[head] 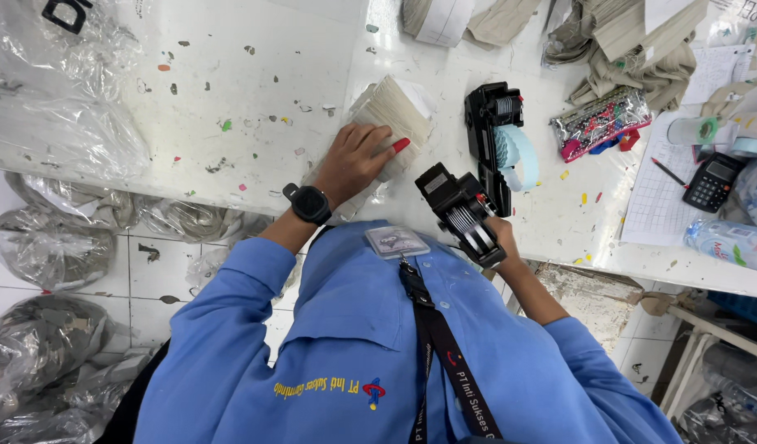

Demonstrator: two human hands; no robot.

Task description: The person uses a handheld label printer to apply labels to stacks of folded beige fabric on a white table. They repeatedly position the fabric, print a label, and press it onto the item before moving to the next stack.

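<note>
My left hand (pixel 354 160) lies flat on a thick stack of cream paper tags (pixel 392 111) on the white table (pixel 230 74), fingers spread over its near end. It wears a black wristwatch (pixel 310 204). My right hand (pixel 502 234) grips the handle of a black label gun (pixel 459 210), raised just above the table edge to the right of the stack. A second black label gun (pixel 492 131) with a pale blue label roll lies on the table behind it.
Folded beige fabric (pixel 633 41) is piled at the back right. A shiny packet (pixel 600 122), a calculator (pixel 711 181), a pen, tape rolls and a water bottle (pixel 728 242) sit at the right. Clear plastic bags (pixel 49 90) cover the left and the floor below.
</note>
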